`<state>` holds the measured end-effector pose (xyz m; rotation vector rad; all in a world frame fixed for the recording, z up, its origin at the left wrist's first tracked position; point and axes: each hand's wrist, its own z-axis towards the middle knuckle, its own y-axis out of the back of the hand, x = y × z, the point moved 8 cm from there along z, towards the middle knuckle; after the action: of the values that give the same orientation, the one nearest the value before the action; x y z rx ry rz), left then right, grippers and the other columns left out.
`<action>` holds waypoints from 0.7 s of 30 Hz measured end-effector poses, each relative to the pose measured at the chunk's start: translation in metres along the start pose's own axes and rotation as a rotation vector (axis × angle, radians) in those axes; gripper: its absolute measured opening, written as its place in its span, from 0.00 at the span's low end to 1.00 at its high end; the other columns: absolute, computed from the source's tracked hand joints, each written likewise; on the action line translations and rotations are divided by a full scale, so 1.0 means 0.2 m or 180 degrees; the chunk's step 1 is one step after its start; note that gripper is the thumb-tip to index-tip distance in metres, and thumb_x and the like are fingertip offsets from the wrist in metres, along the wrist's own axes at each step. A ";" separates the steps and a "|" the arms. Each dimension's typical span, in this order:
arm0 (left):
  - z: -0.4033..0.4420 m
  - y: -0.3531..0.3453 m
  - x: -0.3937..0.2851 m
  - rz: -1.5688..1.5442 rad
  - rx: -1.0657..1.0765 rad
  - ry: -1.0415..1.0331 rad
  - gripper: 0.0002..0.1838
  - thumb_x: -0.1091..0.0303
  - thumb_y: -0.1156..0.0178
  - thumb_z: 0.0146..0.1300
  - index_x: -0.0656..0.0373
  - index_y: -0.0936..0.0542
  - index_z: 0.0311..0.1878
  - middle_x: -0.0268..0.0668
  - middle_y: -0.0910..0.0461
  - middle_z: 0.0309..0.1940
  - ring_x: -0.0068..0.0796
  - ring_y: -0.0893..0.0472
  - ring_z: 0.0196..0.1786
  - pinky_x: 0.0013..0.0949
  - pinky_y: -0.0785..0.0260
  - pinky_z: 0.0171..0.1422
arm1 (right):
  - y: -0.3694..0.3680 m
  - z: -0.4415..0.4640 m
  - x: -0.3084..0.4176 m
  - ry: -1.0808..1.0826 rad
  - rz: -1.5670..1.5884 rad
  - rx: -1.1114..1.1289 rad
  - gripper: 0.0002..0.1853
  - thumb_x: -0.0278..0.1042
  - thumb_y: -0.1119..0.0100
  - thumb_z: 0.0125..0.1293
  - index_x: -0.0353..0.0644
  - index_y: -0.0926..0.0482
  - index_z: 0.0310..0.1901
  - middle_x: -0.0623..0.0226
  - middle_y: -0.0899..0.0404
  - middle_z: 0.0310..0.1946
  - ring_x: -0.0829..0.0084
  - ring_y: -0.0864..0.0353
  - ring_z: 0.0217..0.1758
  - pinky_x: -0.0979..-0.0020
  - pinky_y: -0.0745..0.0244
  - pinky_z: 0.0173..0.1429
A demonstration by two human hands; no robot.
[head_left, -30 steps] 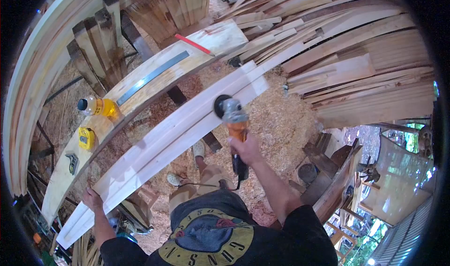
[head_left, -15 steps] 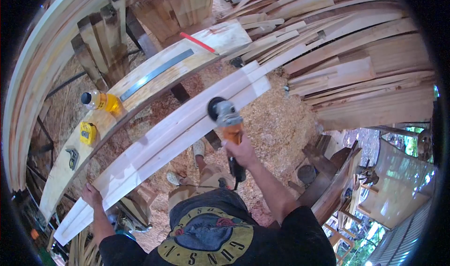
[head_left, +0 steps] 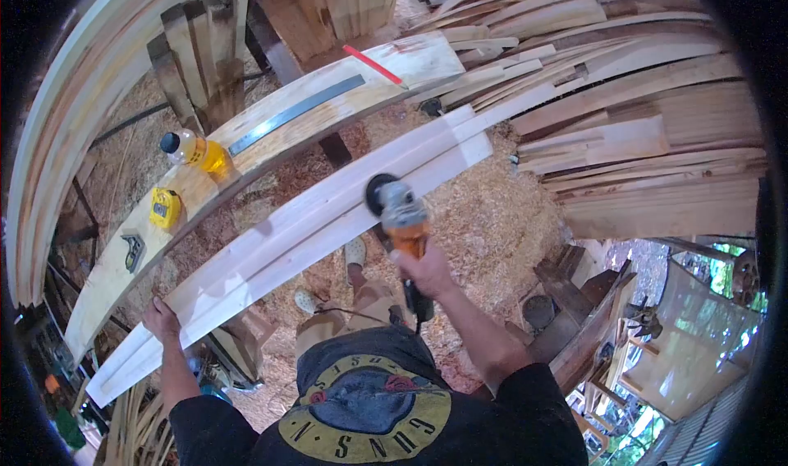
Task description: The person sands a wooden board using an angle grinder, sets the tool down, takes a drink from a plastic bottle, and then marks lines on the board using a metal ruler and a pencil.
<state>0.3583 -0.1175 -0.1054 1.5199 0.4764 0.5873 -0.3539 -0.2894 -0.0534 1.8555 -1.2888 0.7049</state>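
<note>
My right hand point(head_left: 425, 267) is wrapped around the body of an orange and grey angle grinder point(head_left: 404, 207). The grinder's dark round disc is over the middle of a long, pale, curved wooden board point(head_left: 279, 228); whether it touches the wood cannot be made out. My left hand point(head_left: 162, 320) grips the board's edge near its lower left end, fingers on the upper side. A groove or step runs along the board's length.
Beyond it, a second curved plank point(head_left: 271, 109) carries a steel ruler point(head_left: 297, 114), red pencil point(head_left: 375, 65), bottle of yellow liquid point(head_left: 197, 154), yellow tape measure point(head_left: 165, 209) and small dark tool point(head_left: 131, 252). Stacked boards point(head_left: 657, 137) lie right; wood shavings point(head_left: 484, 211) cover the floor.
The camera view has shifted, so the planks appear farther right and the left end higher. The grinder has moved slightly left along the board. Both hands keep their grips.
</note>
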 end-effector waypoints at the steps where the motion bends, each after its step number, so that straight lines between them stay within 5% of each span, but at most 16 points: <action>1: 0.00 0.00 0.00 -0.0055 -0.0090 -0.0043 0.26 0.50 0.55 0.80 0.61 0.14 0.51 0.55 0.14 0.47 0.59 0.21 0.55 0.58 0.35 0.66 | -0.07 -0.04 0.03 0.0223 -0.0192 -0.0007 0.30 0.47 0.27 0.64 0.32 0.23 0.58 0.61 0.15 0.38 0.66 0.13 0.42 0.64 0.17 0.51; 6: 0.01 -0.02 0.02 -0.0058 -0.0051 -0.0025 0.23 0.52 0.54 0.79 0.59 0.15 0.53 0.53 0.15 0.47 0.60 0.20 0.54 0.59 0.34 0.64 | -0.42 -0.17 0.03 0.0104 -0.0472 0.0909 0.37 0.48 0.24 0.60 0.30 0.25 0.63 0.54 0.14 0.50 0.62 0.13 0.56 0.63 0.20 0.62; 9: -0.02 0.02 -0.03 -0.0008 -0.0321 -0.0120 0.20 0.55 0.51 0.78 0.58 0.15 0.54 0.52 0.15 0.48 0.59 0.20 0.53 0.58 0.33 0.62 | -0.47 -0.23 0.14 0.0249 -0.0687 0.0946 0.34 0.46 0.24 0.61 0.30 0.24 0.61 0.55 0.13 0.49 0.62 0.13 0.55 0.63 0.20 0.61; 12: -0.03 0.07 -0.08 0.0024 -0.0556 -0.0164 0.17 0.59 0.48 0.76 0.58 0.16 0.53 0.52 0.16 0.47 0.59 0.21 0.53 0.57 0.32 0.61 | -0.49 -0.23 0.08 0.0870 -0.0038 0.0534 0.26 0.40 0.26 0.63 0.32 0.22 0.57 0.57 0.13 0.42 0.65 0.10 0.45 0.64 0.16 0.51; 15: -0.16 0.13 -0.13 -0.0749 -0.1227 -0.0323 0.14 0.65 0.43 0.71 0.59 0.17 0.55 0.50 0.16 0.48 0.56 0.20 0.55 0.54 0.30 0.63 | -0.50 -0.22 0.08 0.0657 0.0800 0.0622 0.22 0.35 0.29 0.66 0.33 0.23 0.56 0.59 0.14 0.38 0.70 0.12 0.36 0.67 0.16 0.42; 17: -0.41 0.45 -0.49 -0.1348 -0.1779 -0.0696 0.15 0.70 0.41 0.67 0.59 0.17 0.56 0.47 0.16 0.49 0.52 0.20 0.57 0.49 0.30 0.67 | -0.50 -0.26 0.17 0.0324 0.1385 0.0653 0.19 0.33 0.31 0.68 0.34 0.24 0.55 0.61 0.16 0.34 0.73 0.14 0.29 0.70 0.17 0.36; 19: -0.70 0.67 -0.86 -0.2607 -0.0569 -0.0413 0.14 0.71 0.36 0.68 0.61 0.18 0.56 0.44 0.16 0.48 0.41 0.17 0.54 0.41 0.26 0.63 | -0.52 -0.28 0.18 0.0452 0.1766 0.0468 0.19 0.30 0.31 0.69 0.37 0.26 0.56 0.64 0.18 0.35 0.74 0.16 0.29 0.70 0.18 0.34; 20: -0.86 0.35 -0.93 -0.3450 0.1396 0.0262 0.14 0.68 0.39 0.73 0.64 0.18 0.57 0.43 0.15 0.51 0.34 0.17 0.58 0.40 0.27 0.65 | -0.53 -0.29 0.19 0.0531 0.1956 0.0356 0.19 0.29 0.31 0.69 0.38 0.27 0.57 0.65 0.19 0.35 0.75 0.17 0.28 0.70 0.19 0.33; 21: -0.96 0.51 -1.16 -0.3736 0.1444 -0.0718 0.13 0.64 0.37 0.74 0.60 0.17 0.56 0.40 0.14 0.44 0.28 0.16 0.44 0.37 0.23 0.54 | -0.56 -0.31 0.23 0.0681 0.2026 0.0382 0.18 0.29 0.31 0.69 0.38 0.27 0.56 0.66 0.19 0.34 0.74 0.17 0.28 0.69 0.18 0.34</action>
<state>0.0510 -0.1175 -0.0222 1.3979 1.2352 -0.6359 -0.2339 -0.2393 -0.0129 1.3943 -1.7315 1.2967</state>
